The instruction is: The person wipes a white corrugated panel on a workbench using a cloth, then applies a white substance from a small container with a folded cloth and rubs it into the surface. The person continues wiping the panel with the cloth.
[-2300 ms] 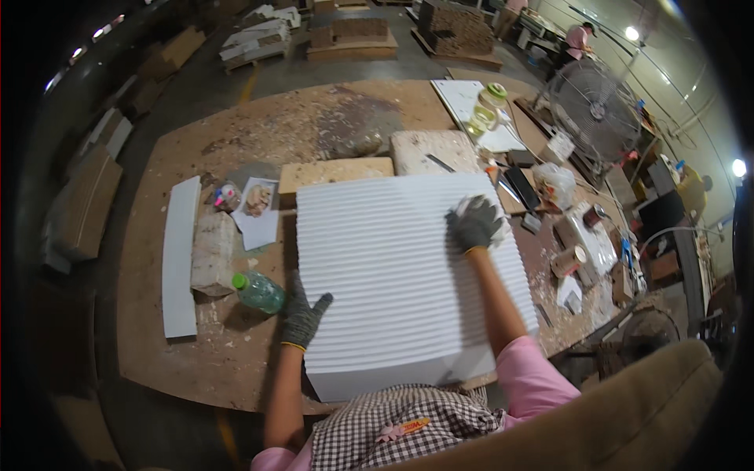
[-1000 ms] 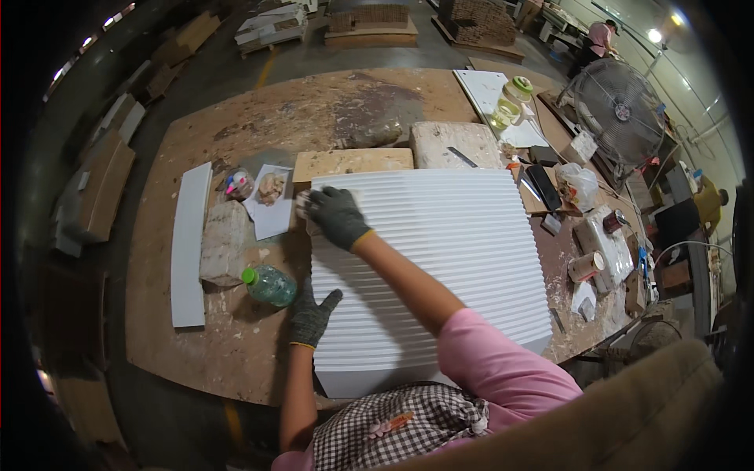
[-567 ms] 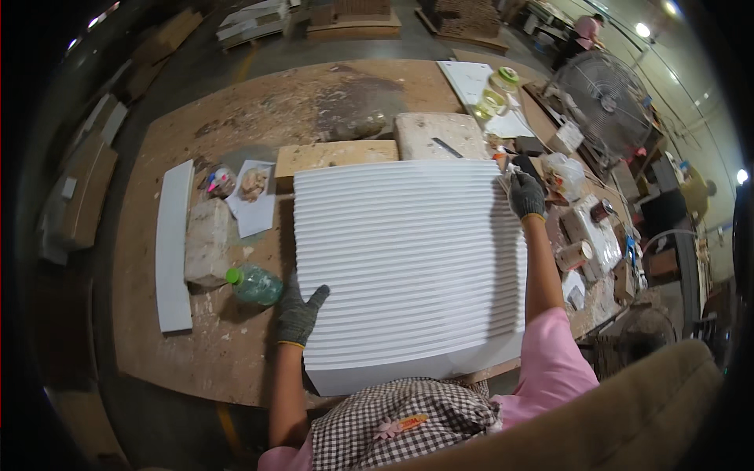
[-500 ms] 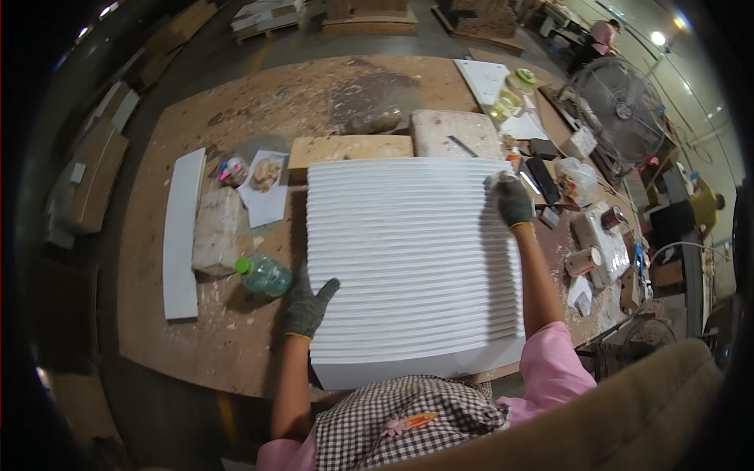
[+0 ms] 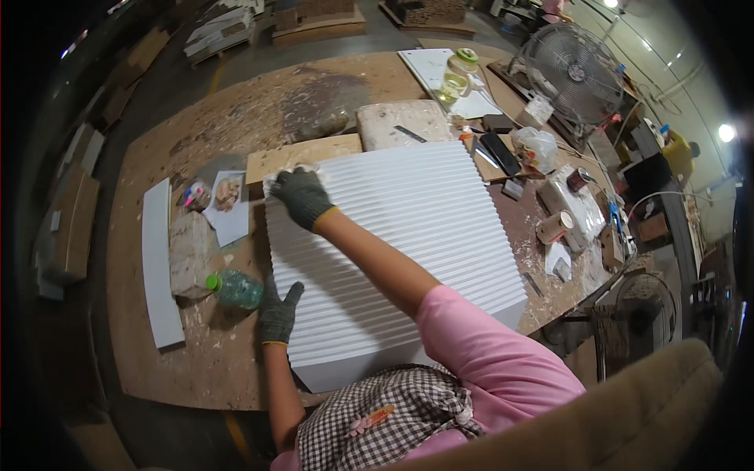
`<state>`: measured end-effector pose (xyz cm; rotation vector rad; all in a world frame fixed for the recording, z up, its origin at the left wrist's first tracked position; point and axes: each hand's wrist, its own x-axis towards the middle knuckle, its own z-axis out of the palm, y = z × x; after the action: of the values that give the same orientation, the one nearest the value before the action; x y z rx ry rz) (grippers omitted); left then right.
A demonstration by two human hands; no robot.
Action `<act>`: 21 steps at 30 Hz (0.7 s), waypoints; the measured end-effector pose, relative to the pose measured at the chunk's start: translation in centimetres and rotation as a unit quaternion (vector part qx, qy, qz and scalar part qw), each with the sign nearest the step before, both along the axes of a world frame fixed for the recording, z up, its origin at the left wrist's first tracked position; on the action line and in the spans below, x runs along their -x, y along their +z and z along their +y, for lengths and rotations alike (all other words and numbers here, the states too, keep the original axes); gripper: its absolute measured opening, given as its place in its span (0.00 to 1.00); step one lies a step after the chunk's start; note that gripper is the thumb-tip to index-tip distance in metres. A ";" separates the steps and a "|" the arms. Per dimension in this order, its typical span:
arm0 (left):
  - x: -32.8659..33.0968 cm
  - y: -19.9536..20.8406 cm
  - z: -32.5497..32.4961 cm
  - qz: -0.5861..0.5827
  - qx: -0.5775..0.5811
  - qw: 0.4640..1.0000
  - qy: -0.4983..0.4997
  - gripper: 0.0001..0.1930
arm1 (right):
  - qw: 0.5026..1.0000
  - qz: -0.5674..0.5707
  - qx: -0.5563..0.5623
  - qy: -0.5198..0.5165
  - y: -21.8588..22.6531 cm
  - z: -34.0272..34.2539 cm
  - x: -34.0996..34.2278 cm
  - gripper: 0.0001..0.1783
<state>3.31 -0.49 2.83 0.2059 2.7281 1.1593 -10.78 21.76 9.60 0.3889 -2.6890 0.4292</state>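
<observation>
You have one large white ribbed panel (image 5: 393,243) in front of you and two dark-gloved hands on it: the left hand (image 5: 276,312) at its 8 o'clock edge, the right hand (image 5: 301,196) at its 11 o'clock corner. One clear plastic bottle with a green cap (image 5: 234,289) lies at 9 o'clock. One narrow white strip (image 5: 159,263) (further out) lies beyond it. One round metal fan (image 5: 571,72) stands at 2 o'clock, and one roll of tape (image 5: 554,227) sits at 3 o'clock.

The right hand (image 5: 302,195) has swept from the panel's (image 5: 408,235) far right corner across to its far left corner, arm now crossing it
</observation>
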 end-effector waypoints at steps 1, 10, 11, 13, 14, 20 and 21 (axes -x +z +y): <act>0.2 0.0 0.7 0.008 -0.016 1.000 0.000 0.47 | 0.999 0.045 -0.015 0.005 -2.0 3.4 -1.0 0.16; 0.3 0.4 1.6 -0.031 -0.014 0.999 -0.002 0.45 | 0.921 -0.125 0.110 -0.352 -1.6 38.7 -16.2 0.15; 0.3 0.6 1.6 -0.022 -0.036 0.999 -0.002 0.44 | 0.876 -0.207 0.029 -0.435 -0.6 39.5 -15.6 0.13; 0.6 0.5 1.8 -0.011 -0.059 0.998 -0.001 0.44 | 0.899 -0.029 0.052 -0.434 -0.7 39.0 -15.7 0.13; 0.6 0.3 1.5 -0.003 -0.047 0.999 -0.003 0.44 | 0.918 0.002 0.027 -0.397 -0.3 37.7 -15.2 0.12; 0.2 0.9 1.3 -0.027 -0.030 0.999 0.002 0.44 | 0.964 0.031 -0.077 -0.254 -3.5 34.9 -13.6 0.12; 0.2 0.7 1.5 -0.015 -0.034 0.999 -0.001 0.44 | 0.959 -0.002 -0.059 -0.277 -3.5 37.3 -14.2 0.13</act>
<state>3.08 1.05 3.57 0.1993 2.6648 1.2453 3.44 59.08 6.05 -0.3374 -2.6784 0.1030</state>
